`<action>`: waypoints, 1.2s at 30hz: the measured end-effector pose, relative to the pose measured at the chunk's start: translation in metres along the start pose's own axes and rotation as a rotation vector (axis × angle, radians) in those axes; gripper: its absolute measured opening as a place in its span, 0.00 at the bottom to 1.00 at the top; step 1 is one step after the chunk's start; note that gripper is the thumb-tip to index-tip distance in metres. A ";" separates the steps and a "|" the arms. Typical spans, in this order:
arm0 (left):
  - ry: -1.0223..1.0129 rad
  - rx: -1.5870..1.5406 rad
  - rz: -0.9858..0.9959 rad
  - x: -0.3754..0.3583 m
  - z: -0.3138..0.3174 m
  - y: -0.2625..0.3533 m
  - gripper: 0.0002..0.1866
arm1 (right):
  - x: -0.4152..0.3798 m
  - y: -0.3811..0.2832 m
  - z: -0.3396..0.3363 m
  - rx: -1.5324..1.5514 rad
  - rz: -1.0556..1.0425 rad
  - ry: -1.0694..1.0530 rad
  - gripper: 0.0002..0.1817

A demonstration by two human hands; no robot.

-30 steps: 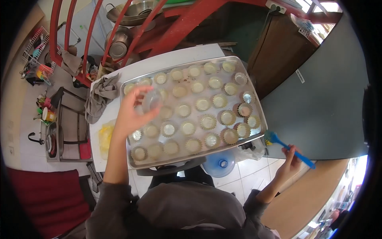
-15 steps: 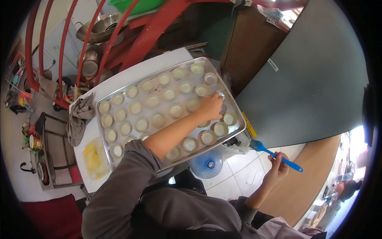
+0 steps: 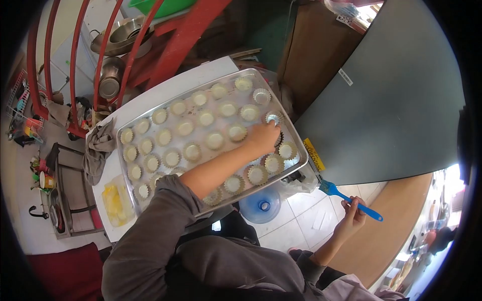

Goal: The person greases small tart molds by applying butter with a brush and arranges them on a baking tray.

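Observation:
A large metal tray (image 3: pixel 125 173) holds rows of fluted tins, many with a pale coating inside. My left hand (image 3: pixel 265 136) reaches over the tray's right part, its fingers curled and closed at the edge of a shiny fluted tin (image 3: pixel 274 117). The palm and forearm hide some tins below. Off the tray's right corner, my right hand (image 3: pixel 354 210) grips the blue handle of a brush (image 3: pixel 370 211). Its bristles (image 3: pixel 327 187) point up and left, apart from the tray.
The tray rests on a white table (image 3: pixel 165 90). A grey cloth (image 3: pixel 99 150) and a container with yellow stuff (image 3: pixel 116 204) lie at its left. Below the tray stands a blue water bottle (image 3: pixel 260 205). A large grey panel (image 3: pixel 386 105) rises at the right, with red bars (image 3: pixel 103 55) at upper left.
The tray and table have shifted slightly left in view. My left fingers have moved slightly, and more of the shiny tin shows. The brush is tilted a little differently in my right hand.

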State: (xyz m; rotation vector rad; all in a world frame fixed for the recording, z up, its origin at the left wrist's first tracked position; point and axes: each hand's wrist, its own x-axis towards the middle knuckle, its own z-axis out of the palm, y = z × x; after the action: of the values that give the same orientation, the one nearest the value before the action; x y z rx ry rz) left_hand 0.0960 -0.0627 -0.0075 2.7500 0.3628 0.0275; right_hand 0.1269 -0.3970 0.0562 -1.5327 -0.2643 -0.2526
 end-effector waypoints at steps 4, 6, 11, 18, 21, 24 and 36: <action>0.045 -0.004 -0.020 -0.007 -0.012 0.004 0.36 | 0.002 0.001 0.004 0.005 0.001 -0.024 0.07; 0.108 -0.002 -0.048 -0.016 -0.027 0.007 0.35 | 0.002 -0.002 0.006 -0.026 0.009 -0.016 0.08; 0.393 -0.265 -0.106 -0.121 -0.132 -0.028 0.36 | 0.006 -0.005 0.014 -0.094 0.009 -0.034 0.14; 0.709 -0.027 -0.639 -0.381 -0.216 -0.170 0.38 | 0.010 -0.011 0.066 -0.130 -0.071 -0.213 0.15; 0.528 0.020 -0.779 -0.451 -0.173 -0.258 0.38 | -0.003 -0.016 0.086 -0.098 -0.067 -0.258 0.15; 0.249 -0.004 -0.853 -0.467 -0.125 -0.325 0.42 | -0.022 -0.018 0.103 -0.014 -0.095 -0.298 0.10; 0.502 -0.221 -0.305 -0.269 -0.183 -0.156 0.26 | -0.031 -0.049 0.054 -0.061 -0.088 -0.144 0.06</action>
State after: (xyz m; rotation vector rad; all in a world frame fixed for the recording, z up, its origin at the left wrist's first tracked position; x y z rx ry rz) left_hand -0.2144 0.0744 0.1148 2.4119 0.8515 0.6441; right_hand 0.0807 -0.3445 0.0940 -1.6045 -0.4424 -0.2216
